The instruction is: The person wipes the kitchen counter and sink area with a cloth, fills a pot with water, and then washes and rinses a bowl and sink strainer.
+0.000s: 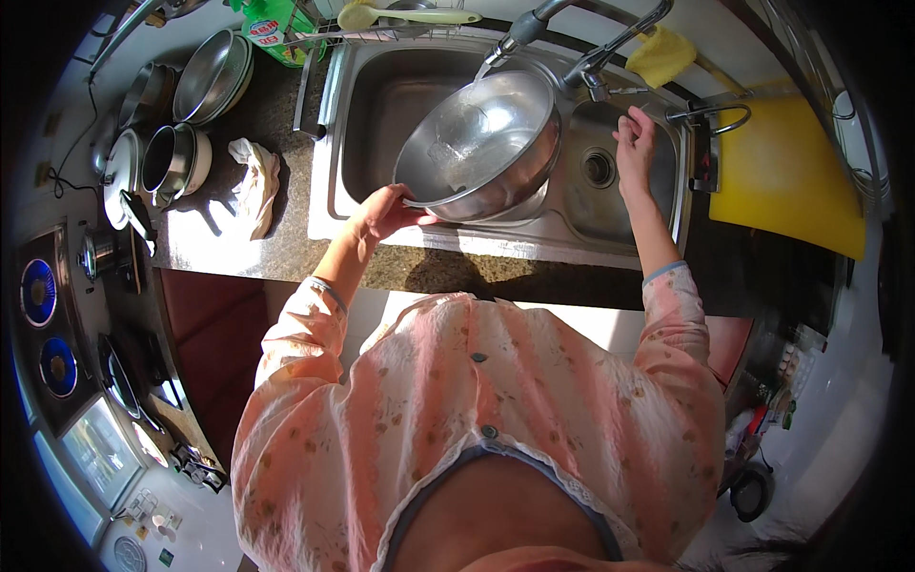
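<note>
My left hand (386, 212) grips the near left rim of a large stainless steel bowl (493, 136). The bowl tilts over the main basin (379, 93) of a steel double sink, and its base rests near the front ledge. Water runs into it from the faucet spout (504, 51). Over the small right basin (582, 204), my right hand (635, 146) is raised with its fingers partly bent and nothing visible in them. Just above its fingertips is the faucet's lever (629, 91), apart from the hand.
Left of the sink, a crumpled cloth (256, 187), nested pots (175, 161) and stacked steel bowls (214, 75) sit on the granite counter (300, 250). Behind stand a green spray bottle (275, 32) and a long-handled brush (407, 14). A yellow cutting board (786, 171) stands at right.
</note>
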Available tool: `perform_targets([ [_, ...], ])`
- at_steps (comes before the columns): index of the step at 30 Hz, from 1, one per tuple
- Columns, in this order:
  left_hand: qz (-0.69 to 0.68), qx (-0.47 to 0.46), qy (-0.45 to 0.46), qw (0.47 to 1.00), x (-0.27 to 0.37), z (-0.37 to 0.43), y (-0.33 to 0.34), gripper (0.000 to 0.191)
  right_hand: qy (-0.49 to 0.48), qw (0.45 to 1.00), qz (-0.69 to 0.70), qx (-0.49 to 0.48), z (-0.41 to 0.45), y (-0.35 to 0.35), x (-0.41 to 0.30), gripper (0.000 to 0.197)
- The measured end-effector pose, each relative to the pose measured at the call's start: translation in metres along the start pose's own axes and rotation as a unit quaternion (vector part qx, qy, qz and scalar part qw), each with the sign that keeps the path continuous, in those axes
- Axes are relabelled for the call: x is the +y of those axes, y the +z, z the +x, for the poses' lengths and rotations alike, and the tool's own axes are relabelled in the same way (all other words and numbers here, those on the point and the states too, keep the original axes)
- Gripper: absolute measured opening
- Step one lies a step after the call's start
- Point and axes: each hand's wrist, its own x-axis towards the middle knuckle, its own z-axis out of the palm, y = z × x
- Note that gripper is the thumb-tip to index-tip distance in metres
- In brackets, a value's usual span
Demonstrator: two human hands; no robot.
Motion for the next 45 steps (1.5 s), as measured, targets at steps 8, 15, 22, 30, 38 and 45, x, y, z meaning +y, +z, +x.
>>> perform_targets([
  [8,-0.008,-0.05,0.079,0.996,-0.028,0.079,-0.007,0.022,0.0,0.993,0.082,-0.088,-0.052,-0.006,-0.026,0.032],
  [15,0.16,0.091,0.324,0.928,0.002,0.057,0.01,0.052,0.3,0.932,0.155,-0.129,-0.076,0.034,0.03,0.05],
  [22,0.334,0.144,0.367,0.856,0.029,-0.023,-0.005,0.056,0.296,0.922,0.11,-0.222,-0.093,0.112,0.031,0.038],
  [30,0.163,0.12,0.167,0.965,-0.015,-0.03,0.019,0.035,0.188,0.949,0.162,-0.195,-0.07,0.044,-0.064,0.048],
  [38,0.013,-0.064,-0.005,0.998,-0.07,-0.006,0.048,0.034,-0.106,0.965,0.0,-0.241,-0.049,-0.035,-0.123,0.049],
  [45,-0.069,-0.194,-0.117,0.972,-0.084,-0.017,0.051,0.045,-0.199,0.93,-0.079,-0.297,-0.032,-0.016,-0.167,0.041],
])
